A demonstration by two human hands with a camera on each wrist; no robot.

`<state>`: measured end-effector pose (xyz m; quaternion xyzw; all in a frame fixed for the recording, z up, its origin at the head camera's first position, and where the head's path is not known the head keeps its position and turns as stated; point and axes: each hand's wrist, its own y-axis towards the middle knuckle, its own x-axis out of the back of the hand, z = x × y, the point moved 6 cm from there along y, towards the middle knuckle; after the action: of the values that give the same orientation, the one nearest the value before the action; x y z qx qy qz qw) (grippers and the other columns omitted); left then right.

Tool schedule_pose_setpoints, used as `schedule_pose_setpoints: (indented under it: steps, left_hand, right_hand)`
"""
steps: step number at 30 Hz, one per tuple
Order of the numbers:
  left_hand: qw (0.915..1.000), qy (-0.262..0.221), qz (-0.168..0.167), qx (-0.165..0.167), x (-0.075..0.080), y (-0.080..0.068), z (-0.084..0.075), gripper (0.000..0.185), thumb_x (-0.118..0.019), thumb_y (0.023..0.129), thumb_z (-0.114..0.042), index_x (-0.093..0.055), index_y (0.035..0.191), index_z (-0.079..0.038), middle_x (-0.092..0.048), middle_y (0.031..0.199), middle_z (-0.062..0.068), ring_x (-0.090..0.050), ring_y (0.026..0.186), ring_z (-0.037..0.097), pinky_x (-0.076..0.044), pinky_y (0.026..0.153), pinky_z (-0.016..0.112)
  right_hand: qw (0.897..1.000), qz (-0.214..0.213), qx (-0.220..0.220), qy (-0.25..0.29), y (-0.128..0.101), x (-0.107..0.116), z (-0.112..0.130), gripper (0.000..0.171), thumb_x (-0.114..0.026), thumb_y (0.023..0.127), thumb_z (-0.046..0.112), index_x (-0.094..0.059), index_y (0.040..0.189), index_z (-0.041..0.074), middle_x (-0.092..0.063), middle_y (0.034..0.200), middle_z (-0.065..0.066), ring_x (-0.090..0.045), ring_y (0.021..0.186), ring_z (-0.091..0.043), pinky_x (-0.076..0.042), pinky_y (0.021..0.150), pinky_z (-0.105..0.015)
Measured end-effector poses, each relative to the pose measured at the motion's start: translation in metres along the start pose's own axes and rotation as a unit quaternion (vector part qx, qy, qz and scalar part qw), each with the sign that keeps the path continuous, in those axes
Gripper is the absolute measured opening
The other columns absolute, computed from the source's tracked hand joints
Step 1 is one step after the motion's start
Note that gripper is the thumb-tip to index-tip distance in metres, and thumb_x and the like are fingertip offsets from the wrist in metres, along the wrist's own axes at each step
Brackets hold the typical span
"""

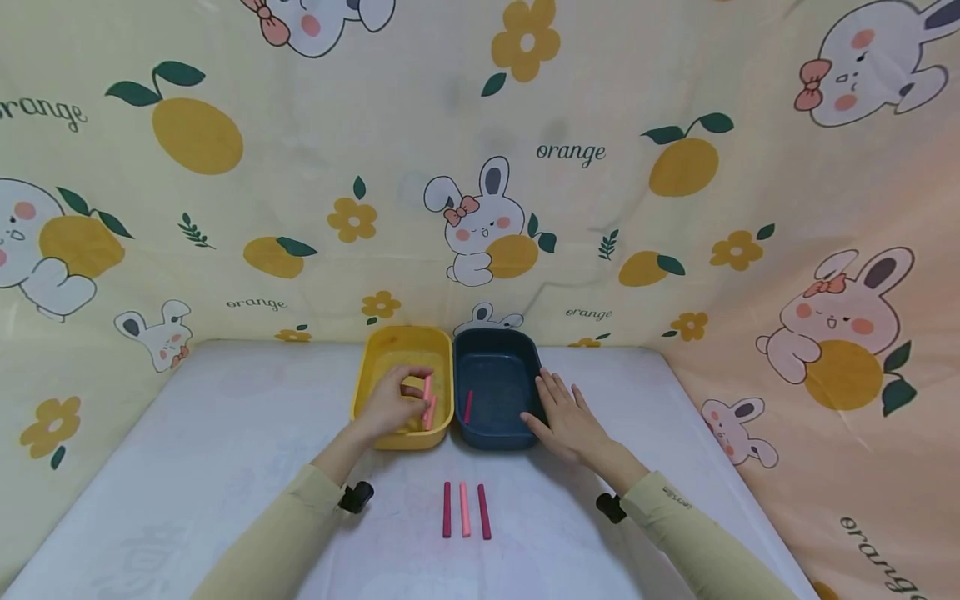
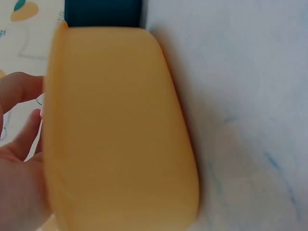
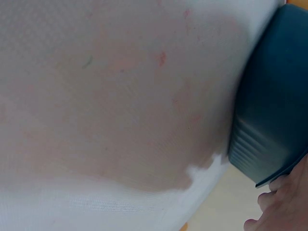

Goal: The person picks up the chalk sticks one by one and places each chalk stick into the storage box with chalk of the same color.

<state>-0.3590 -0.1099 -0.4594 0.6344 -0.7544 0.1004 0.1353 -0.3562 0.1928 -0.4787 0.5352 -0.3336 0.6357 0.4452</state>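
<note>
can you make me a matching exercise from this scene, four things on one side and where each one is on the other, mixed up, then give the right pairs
Things:
1. light pink stick
2. dark pink stick
3. row of three sticks
4. right hand

Places:
A. lying flat against the right side of the blue bin
B. on the white table, in front of both bins
C. pinched by the left hand over the yellow bin
D. lying inside the blue bin

Right pairs: 1-C, 2-D, 3-B, 4-A
</note>
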Motion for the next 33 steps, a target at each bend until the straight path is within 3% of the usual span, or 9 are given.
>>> schedule_pose_setpoints:
  steps: [8,13,21,33]
  left_hand:
    - [0.9979,-0.016,0.024,0.059,-0.001,0.013,0.017,0.05,-0.071,0.094,0.005,-0.061,0.141,-0.009,-0.055,0.138,0.015,-0.066,0.106,0.028,-0.061,0.082,0.034]
    - [0.9947,-0.045,0.055,0.073,-0.004,0.02,0.022,0.05,-0.067,0.094,0.008,-0.056,0.143,0.0,-0.054,0.14,0.024,-0.068,0.106,0.032,-0.061,0.085,0.039]
    - [0.995,0.038,0.064,0.067,-0.004,0.026,0.031,0.046,-0.072,0.09,0.006,-0.062,0.135,0.001,-0.06,0.133,0.018,-0.062,0.102,0.027,-0.057,0.086,0.032]
    - [0.9897,0.101,0.06,0.082,-0.005,0.03,0.037,0.046,-0.077,0.085,0.003,-0.068,0.13,-0.003,-0.064,0.128,0.014,-0.056,0.11,0.03,-0.049,0.103,0.046]
  right_hand:
    - [1.0,0.002,-0.001,0.001,0.0,0.0,0.0,0.087,-0.038,0.107,0.062,-0.019,0.163,-0.001,-0.01,0.173,-0.016,-0.012,0.159,-0.036,-0.01,0.125,-0.061]
    - [1.0,0.002,-0.002,0.002,-0.001,0.001,0.0,0.087,-0.039,0.106,0.062,-0.019,0.164,-0.001,-0.011,0.173,-0.016,-0.012,0.159,-0.036,-0.009,0.125,-0.061]
    - [1.0,-0.003,-0.001,0.0,-0.001,0.001,0.001,0.087,-0.039,0.106,0.062,-0.02,0.163,-0.001,-0.011,0.173,-0.016,-0.013,0.159,-0.036,-0.01,0.125,-0.06]
    - [1.0,0.0,-0.004,0.002,0.0,0.001,0.0,0.086,-0.041,0.107,0.06,-0.02,0.163,-0.001,-0.011,0.173,-0.016,-0.012,0.159,-0.036,-0.009,0.125,-0.061]
